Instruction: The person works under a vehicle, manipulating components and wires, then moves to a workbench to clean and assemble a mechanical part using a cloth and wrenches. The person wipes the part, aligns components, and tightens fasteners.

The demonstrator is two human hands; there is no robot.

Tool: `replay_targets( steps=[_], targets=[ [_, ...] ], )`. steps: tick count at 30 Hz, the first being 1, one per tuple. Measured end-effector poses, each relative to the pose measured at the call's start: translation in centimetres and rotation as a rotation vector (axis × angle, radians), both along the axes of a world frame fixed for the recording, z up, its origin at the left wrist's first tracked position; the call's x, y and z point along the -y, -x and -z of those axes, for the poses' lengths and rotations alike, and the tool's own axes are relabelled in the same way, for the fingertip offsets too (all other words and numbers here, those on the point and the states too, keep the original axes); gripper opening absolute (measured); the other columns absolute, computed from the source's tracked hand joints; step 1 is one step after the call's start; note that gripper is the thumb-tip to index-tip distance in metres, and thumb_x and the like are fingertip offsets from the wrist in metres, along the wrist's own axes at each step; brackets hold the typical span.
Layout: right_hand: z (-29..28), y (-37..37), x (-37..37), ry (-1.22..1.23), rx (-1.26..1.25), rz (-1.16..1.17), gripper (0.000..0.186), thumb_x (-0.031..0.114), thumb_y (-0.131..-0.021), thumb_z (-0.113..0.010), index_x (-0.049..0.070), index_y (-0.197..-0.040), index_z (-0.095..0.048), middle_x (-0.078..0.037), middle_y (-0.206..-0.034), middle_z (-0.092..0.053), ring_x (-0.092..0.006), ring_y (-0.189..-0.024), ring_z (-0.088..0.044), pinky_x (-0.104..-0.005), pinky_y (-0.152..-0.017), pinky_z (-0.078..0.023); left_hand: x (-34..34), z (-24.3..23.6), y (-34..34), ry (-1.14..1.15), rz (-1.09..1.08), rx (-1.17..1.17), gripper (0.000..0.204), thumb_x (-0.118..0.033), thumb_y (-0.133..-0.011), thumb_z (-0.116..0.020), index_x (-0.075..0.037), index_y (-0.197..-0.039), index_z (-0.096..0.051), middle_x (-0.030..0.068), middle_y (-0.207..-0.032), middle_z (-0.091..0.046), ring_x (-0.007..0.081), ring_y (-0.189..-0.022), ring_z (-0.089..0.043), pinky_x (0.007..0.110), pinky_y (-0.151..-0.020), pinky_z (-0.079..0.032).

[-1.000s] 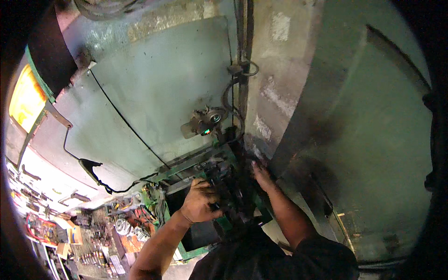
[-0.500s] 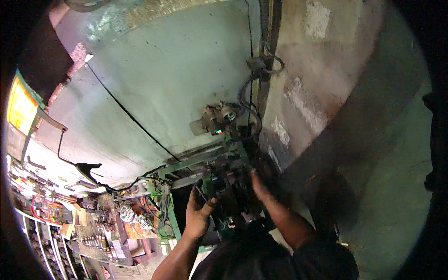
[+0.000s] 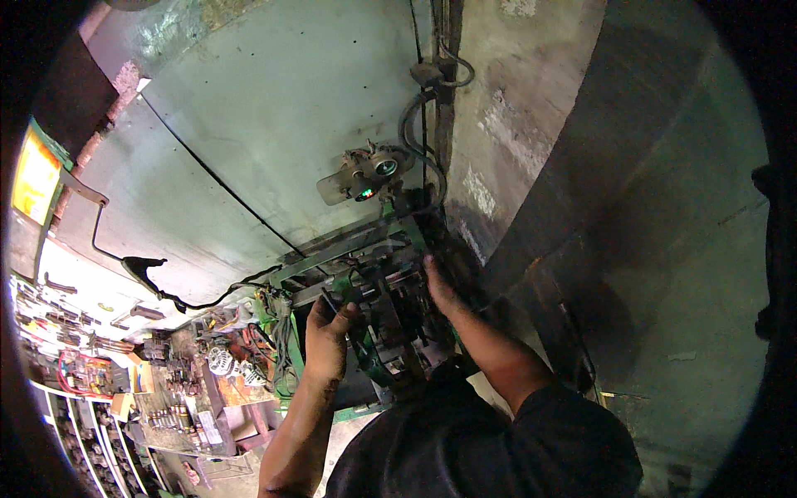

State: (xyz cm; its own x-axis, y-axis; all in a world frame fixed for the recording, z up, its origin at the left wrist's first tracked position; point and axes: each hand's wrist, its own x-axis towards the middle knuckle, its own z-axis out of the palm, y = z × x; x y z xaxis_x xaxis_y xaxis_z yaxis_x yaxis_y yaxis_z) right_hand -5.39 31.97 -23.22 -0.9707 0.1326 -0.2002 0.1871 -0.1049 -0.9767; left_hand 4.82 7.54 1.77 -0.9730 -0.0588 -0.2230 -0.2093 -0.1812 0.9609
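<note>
My left hand is closed on a slim dark bar at the left of a greasy green machine frame with dark plates and rods inside. My right hand is at the frame's right side, thumb upward, its fingers lost in shadow, so I cannot tell what it touches or holds. Above the frame a mounted gauge unit with a round dial and a small lit green display has a thick cable running up beside it.
A cluttered bench with metal parts and tools lies at lower left, with hanging tools above it. A pale wall panel backs the machine; a plastered strip and large dark green panel stand right. A black bracket hangs left.
My left hand has turned from knuckles up to gripping the dark bar with thumb uppermost. My right hand remains at the frame's right side. The view has shifted a little.
</note>
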Motion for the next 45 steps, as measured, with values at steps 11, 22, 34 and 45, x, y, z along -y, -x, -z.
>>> replay_targets(
  steps=[11, 22, 34, 45],
  targets=[
    [1.0, 1.7, 3.2, -0.156, -0.235, -0.118, 0.069, 0.056, -0.118, -0.051, 0.0, -0.159, -0.059, -0.017, -0.163, -0.06, -0.0306, -0.153, -0.053, -0.0437, -0.129, -0.037, -0.3, 0.1, -0.1, 0.105, -0.023, -0.047, 0.039, -0.009, -0.105, -0.067, -0.001, -0.144, -0.062, 0.0086, -0.122, -0.074, 0.0224, -0.104, -0.071, 0.039, -0.092, -0.06],
    [-3.0, 15.9, 10.3, -0.689, -0.028, -0.731, 0.095, 0.077, -0.113, -0.044, -0.004, -0.159, -0.058, -0.03, -0.159, -0.062, -0.0432, -0.148, -0.059, -0.0529, -0.125, -0.044, -1.8, -3.1, -6.2, 0.059, -0.042, -0.015, 0.043, -0.004, -0.102, -0.079, 0.001, -0.14, -0.059, 0.01, -0.128, -0.075, 0.018, -0.12, -0.068, 0.039, -0.11, -0.054],
    [-1.4, 17.3, 11.2, -0.531, 0.222, -0.85, 0.111, 0.088, -0.103, -0.05, 0.002, -0.172, -0.043, -0.024, -0.181, -0.035, -0.0396, -0.164, -0.039, -0.054, -0.13, -0.036, -2.0, -3.0, -6.3, 0.033, -0.024, 0.017, 0.061, -0.011, -0.101, -0.084, 0.007, -0.15, -0.052, 0.0171, -0.14, -0.072, 0.0236, -0.129, -0.067, 0.04, -0.118, -0.05],
    [-2.3, 17.3, 10.3, -0.083, 0.058, -0.806, 0.093, 0.066, -0.104, -0.073, 0.002, -0.167, -0.05, -0.017, -0.165, -0.057, -0.0334, -0.156, -0.049, -0.0494, -0.131, -0.036, -1.7, -2.6, -6.6, 0.161, -0.008, -0.059, 0.063, -0.014, -0.1, -0.085, 0.006, -0.15, -0.052, 0.017, -0.136, -0.073, 0.0234, -0.125, -0.069, 0.04, -0.112, -0.055]
  ],
)
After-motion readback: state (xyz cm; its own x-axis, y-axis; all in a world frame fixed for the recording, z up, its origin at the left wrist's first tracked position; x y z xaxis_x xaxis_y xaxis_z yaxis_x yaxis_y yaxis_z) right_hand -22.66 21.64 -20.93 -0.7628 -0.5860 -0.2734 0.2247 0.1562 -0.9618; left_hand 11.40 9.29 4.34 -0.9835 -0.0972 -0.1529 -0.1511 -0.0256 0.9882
